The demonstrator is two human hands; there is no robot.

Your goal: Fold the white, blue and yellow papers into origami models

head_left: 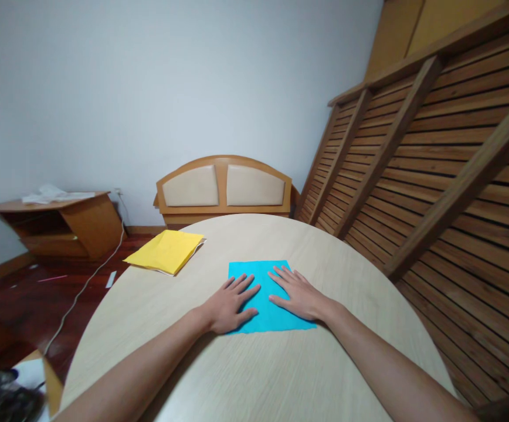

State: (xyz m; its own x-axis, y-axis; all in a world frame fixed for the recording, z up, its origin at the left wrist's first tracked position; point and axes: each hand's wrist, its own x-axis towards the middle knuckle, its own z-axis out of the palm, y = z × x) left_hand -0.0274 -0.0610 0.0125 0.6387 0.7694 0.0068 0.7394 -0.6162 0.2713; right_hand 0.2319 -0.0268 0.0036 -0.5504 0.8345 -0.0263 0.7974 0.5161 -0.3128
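A sheet of bright blue paper (265,313) lies on the round wooden table (254,375) in front of me, its surface slightly creased. On its left part my left hand (230,305) rests flat, fingers spread, palm down. My right hand (297,294) lies likewise on the right part, fingers apart and pointing up and to the left. Neither hand grips anything. A strip of blue shows between the two hands, and the paper's far and near edges are visible.
Yellow paper (164,251) lies in a stack at the table's far left. A wooden slatted frame (413,146) leans along the right side. Behind the table stands a headboard (223,181). At left are a low cabinet (91,225) and a white cable (91,284) on the floor.
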